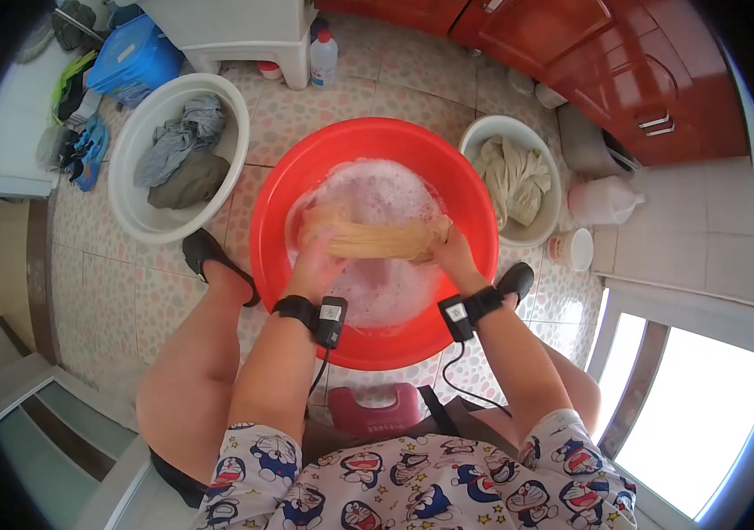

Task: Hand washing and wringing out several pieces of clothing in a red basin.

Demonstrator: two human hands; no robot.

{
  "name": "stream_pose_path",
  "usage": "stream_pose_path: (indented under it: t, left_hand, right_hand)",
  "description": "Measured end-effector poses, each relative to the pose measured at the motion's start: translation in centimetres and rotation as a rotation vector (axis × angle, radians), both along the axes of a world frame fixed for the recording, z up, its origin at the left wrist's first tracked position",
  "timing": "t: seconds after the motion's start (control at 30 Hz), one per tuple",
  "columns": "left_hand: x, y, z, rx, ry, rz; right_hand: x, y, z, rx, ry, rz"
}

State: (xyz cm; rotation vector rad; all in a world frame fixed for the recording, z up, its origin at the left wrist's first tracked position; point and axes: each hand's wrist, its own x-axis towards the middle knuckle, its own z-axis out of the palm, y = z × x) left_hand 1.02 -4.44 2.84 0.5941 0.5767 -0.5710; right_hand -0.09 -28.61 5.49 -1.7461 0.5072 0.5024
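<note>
Between my two hands a wet, yellowish-tan cloth [383,240] is stretched sideways over a red plastic basin [377,351]. My left hand [318,260] grips the cloth near its left part, and the fingers are blurred there. At the other end my right hand [451,248] is closed around bunched fabric. Below the cloth, foamy soapy water [383,185] covers the basin's bottom. A loose end of the cloth at the left hangs close to the foam; whether it touches the water I cannot tell. Each wrist wears a strapped black device with a cable.
A white basin [126,199] with grey and olive clothes [184,152] stands at the left. On the right is a smaller white basin [552,218] with beige fabric [512,179]. Beyond are a bottle [324,59], a jug [605,201] and a tub [572,250]. A pink stool [377,414] sits before me.
</note>
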Motion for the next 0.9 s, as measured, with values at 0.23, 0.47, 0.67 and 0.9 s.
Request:
stream_pose_path:
  t: [0.23, 0.47, 0.67, 0.9]
  left_hand:
    - [-4.1, 0.1, -11.7, 0.111, 0.28, -0.294]
    - [-4.4, 2.2, -7.9, 0.354, 0.359, -0.29]
    - [-3.0, -0.1, -7.7, 0.413, 0.395, -0.202]
    - [-4.4, -2.3, -6.3, 0.188, 0.492, -0.183]
  right_hand:
    - [-4.1, -1.0, -12.3, -0.402, -0.196, 0.377]
    - [-2.0, 3.6, -6.9, -0.924, -0.241, 1.181]
    - [-1.4, -0.1, -15.4, -0.798, 0.194, 1.05]
    - [-4.1, 4.6, -8.6, -0.078, -0.027, 0.333]
